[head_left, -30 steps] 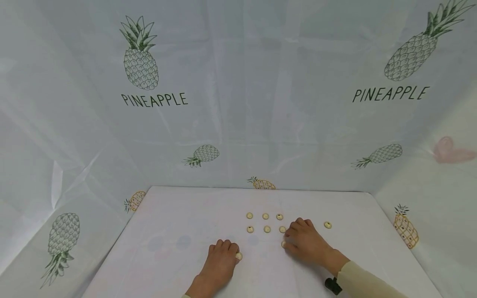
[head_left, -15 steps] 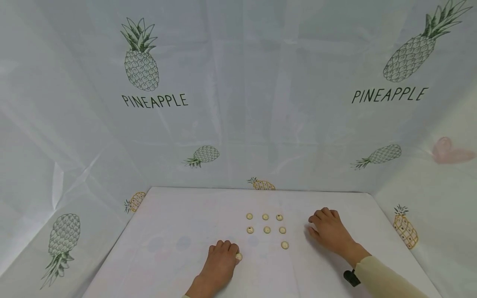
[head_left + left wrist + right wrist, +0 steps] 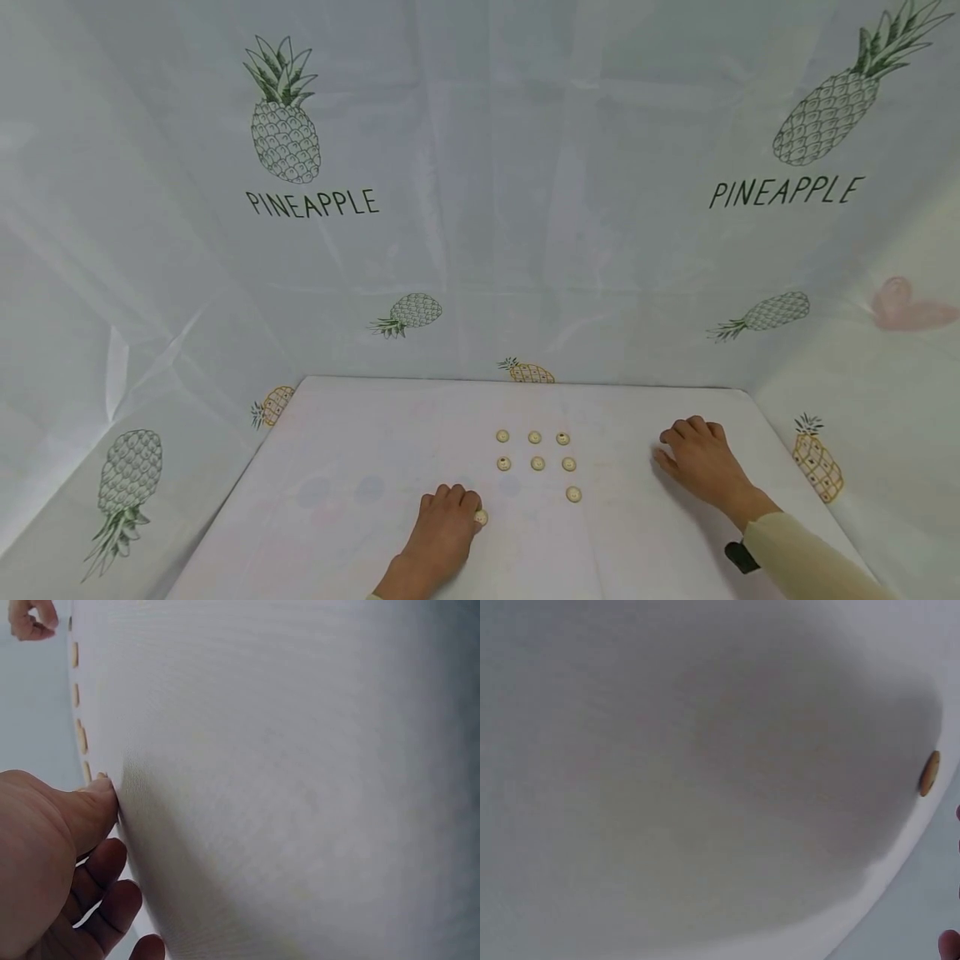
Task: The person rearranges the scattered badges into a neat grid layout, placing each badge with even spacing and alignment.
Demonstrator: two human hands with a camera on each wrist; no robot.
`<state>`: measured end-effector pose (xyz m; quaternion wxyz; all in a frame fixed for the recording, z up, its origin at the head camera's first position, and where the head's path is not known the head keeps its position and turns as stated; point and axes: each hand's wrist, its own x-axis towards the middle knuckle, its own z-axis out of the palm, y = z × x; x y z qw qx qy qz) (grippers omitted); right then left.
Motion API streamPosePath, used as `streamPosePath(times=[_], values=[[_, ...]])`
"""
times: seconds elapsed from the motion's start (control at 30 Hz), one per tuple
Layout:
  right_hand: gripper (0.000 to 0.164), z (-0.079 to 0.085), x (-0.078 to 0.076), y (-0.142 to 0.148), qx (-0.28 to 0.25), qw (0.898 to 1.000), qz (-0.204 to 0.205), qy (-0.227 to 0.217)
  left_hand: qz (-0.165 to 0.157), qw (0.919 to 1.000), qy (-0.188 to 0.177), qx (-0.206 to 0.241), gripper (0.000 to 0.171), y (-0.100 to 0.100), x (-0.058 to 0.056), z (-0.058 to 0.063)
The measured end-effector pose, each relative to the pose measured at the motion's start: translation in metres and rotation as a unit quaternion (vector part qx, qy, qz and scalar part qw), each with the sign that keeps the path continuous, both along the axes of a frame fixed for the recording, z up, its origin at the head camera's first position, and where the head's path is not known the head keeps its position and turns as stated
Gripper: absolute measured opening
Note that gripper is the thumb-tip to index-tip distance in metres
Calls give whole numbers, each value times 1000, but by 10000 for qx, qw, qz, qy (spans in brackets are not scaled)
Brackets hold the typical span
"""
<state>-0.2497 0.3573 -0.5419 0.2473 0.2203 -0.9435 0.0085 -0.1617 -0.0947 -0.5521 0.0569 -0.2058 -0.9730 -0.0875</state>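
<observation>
My left hand (image 3: 442, 533) rests low on the table, thumb and index finger pinching a round pale-wood button-like disc (image 3: 482, 517). In the left wrist view its thumb (image 3: 94, 806) presses at the surface, other fingers curled below. Over the right side hovers my right hand (image 3: 701, 462), fingers loosely bent, with no thing visible in its grasp. The right wrist view shows one disc (image 3: 930, 774) lying flat, with fingertips (image 3: 950, 945) apart from it at the edge. Several matching discs stand between the hands: two rows of three, such as the disc (image 3: 537, 463), plus one lower disc (image 3: 573, 494).
A white-covered table (image 3: 360, 433) spans the front, its far edge meeting a pale curtain (image 3: 480, 208) printed with pineapples. Side curtains border it left and right. A black band (image 3: 742, 557) sits at my right wrist by a beige sleeve (image 3: 802, 558).
My right hand has left the lower disc and moved to the right over the table. The single disc at the right no longer shows in the head view. My left hand keeps its place.
</observation>
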Motion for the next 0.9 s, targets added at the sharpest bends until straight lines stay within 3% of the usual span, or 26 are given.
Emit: streamPosePath(times=[0.13,0.47,0.77,0.9], values=[[23,-6,1,2,97,9995,-126,-269,10,10000,8,-35,21,-1,-1,-1],[18,-10,2,3,91,9995,3,-290,37,9999,-151,-58,20,2,-2,0],[17,-7,4,0,-160,9959,221,-859,11,9998,-184,-33,19,0,-3,-1],[18,-8,2,4,-601,9927,133,-1033,0,9999,-144,-17,19,-1,-2,-3]])
